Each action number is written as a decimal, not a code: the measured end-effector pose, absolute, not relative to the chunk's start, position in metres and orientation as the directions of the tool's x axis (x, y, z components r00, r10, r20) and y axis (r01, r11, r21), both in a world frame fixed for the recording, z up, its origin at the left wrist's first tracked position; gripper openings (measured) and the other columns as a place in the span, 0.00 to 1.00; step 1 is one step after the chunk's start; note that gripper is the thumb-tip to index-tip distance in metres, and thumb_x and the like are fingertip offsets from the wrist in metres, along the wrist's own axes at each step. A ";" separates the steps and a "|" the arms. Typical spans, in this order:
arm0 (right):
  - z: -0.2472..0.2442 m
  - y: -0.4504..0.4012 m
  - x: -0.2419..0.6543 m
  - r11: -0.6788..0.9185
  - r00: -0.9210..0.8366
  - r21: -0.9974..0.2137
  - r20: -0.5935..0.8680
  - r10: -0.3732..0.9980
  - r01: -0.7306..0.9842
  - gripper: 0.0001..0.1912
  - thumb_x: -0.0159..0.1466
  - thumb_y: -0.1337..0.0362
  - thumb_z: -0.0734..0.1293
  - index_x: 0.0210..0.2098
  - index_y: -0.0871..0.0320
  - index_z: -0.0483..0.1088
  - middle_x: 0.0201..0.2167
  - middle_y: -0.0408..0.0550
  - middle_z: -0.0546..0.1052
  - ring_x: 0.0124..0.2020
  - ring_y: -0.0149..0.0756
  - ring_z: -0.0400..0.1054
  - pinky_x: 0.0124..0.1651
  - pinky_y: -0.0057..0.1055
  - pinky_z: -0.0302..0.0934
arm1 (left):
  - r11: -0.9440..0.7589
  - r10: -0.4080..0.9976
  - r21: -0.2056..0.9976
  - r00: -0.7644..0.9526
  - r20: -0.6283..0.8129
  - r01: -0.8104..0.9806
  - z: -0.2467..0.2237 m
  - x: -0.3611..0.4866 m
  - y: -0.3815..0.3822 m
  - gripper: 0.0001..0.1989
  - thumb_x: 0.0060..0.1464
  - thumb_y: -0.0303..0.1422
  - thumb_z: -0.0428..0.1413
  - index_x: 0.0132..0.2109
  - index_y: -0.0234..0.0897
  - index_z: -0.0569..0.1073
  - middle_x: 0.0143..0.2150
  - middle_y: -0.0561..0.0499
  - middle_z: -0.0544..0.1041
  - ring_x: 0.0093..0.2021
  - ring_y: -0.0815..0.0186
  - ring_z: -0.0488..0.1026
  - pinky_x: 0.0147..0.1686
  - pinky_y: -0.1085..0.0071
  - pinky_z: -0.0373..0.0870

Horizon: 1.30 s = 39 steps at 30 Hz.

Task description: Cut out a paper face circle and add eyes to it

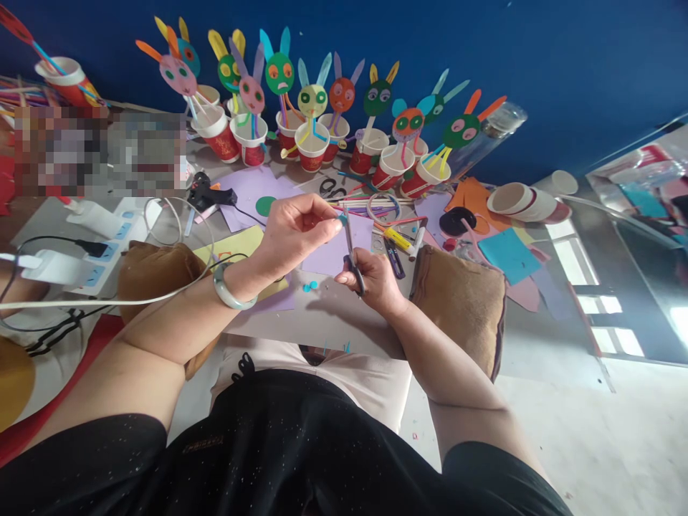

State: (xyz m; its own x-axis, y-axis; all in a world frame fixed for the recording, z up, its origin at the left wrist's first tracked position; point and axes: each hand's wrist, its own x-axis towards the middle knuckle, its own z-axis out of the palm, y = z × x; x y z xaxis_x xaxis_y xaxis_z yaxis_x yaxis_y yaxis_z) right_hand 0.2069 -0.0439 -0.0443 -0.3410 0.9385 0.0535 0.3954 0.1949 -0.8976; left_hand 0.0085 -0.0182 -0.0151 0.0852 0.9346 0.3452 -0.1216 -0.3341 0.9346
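Note:
Between the thumb and fingers of my left hand [301, 233] is a small piece of blue paper [343, 217]. My right hand [376, 278] grips a pair of scissors [352, 259] by the handles, blades pointing up at the blue piece. Both hands are above the table, over a sheet of purple paper [322, 259]. On the tabletop below them lie several small blue paper bits [310, 287]. The scissor tips are close to my left fingertips; whether the blades touch the paper is too small to tell.
Paper cups [312, 149] carrying rabbit-faced figures line the back by the blue wall. A glue gun [207, 192] and a power strip [115, 240] with cables are at left. Yellow glue [398, 239], a box cutter [394, 258] and a brown cushion [459, 304] sit at right.

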 end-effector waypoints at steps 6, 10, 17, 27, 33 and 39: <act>-0.045 -0.044 0.207 0.196 -0.345 -0.899 0.054 0.937 0.392 0.43 0.49 0.19 0.70 0.22 0.53 0.58 0.16 0.38 0.62 0.22 0.28 0.50 0.27 0.31 0.44 | -0.348 0.932 0.931 0.069 0.357 -0.113 -0.015 0.008 -0.018 0.06 0.51 0.34 0.65 0.31 0.40 0.76 0.27 0.54 0.77 0.24 0.72 0.69 0.22 0.73 0.68; -0.045 -0.045 0.207 0.192 -0.340 -0.903 0.055 0.939 0.385 0.43 0.49 0.19 0.71 0.22 0.53 0.58 0.16 0.38 0.62 0.22 0.28 0.49 0.27 0.31 0.44 | -0.341 0.936 0.932 0.052 0.349 -0.123 -0.013 0.008 -0.019 0.04 0.50 0.33 0.64 0.31 0.40 0.78 0.27 0.54 0.78 0.23 0.73 0.68 0.22 0.74 0.66; -0.046 -0.044 0.207 0.191 -0.340 -0.904 0.054 0.939 0.384 0.43 0.49 0.20 0.71 0.22 0.53 0.58 0.16 0.38 0.61 0.22 0.28 0.49 0.27 0.31 0.43 | -0.349 0.933 0.929 0.042 0.356 -0.122 -0.012 0.007 -0.018 0.04 0.50 0.33 0.65 0.31 0.40 0.77 0.27 0.54 0.77 0.24 0.73 0.68 0.22 0.74 0.67; -0.046 -0.044 0.207 0.197 -0.348 -0.895 0.050 0.936 0.400 0.43 0.50 0.19 0.70 0.22 0.53 0.58 0.16 0.38 0.62 0.22 0.28 0.50 0.27 0.31 0.44 | -0.371 0.924 0.916 0.037 0.380 -0.150 -0.012 0.008 -0.019 0.03 0.50 0.31 0.64 0.31 0.38 0.77 0.26 0.56 0.76 0.24 0.75 0.68 0.22 0.77 0.66; -0.045 -0.044 0.207 0.188 -0.341 -0.895 0.044 0.939 0.404 0.43 0.49 0.19 0.70 0.22 0.53 0.58 0.15 0.38 0.62 0.22 0.28 0.49 0.27 0.30 0.44 | -0.375 0.922 0.916 0.045 0.384 -0.144 -0.012 0.008 -0.019 0.03 0.52 0.30 0.63 0.32 0.38 0.77 0.26 0.56 0.75 0.24 0.75 0.68 0.23 0.77 0.67; -0.043 -0.045 0.206 0.186 -0.338 -0.896 0.042 0.940 0.403 0.43 0.48 0.18 0.70 0.22 0.53 0.58 0.15 0.38 0.63 0.22 0.27 0.50 0.26 0.31 0.45 | -0.366 0.926 0.922 0.050 0.374 -0.128 -0.012 0.008 -0.020 0.03 0.52 0.31 0.62 0.32 0.38 0.76 0.26 0.56 0.74 0.24 0.74 0.68 0.23 0.76 0.66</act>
State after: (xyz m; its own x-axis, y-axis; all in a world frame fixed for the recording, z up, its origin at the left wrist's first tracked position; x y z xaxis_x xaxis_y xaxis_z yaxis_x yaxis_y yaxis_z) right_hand 0.2058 -0.0450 -0.0425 -0.3385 0.9400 0.0424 0.4031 0.1856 -0.8961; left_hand 0.0079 -0.0200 -0.0116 0.0498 0.9260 0.3742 -0.1282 -0.3657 0.9219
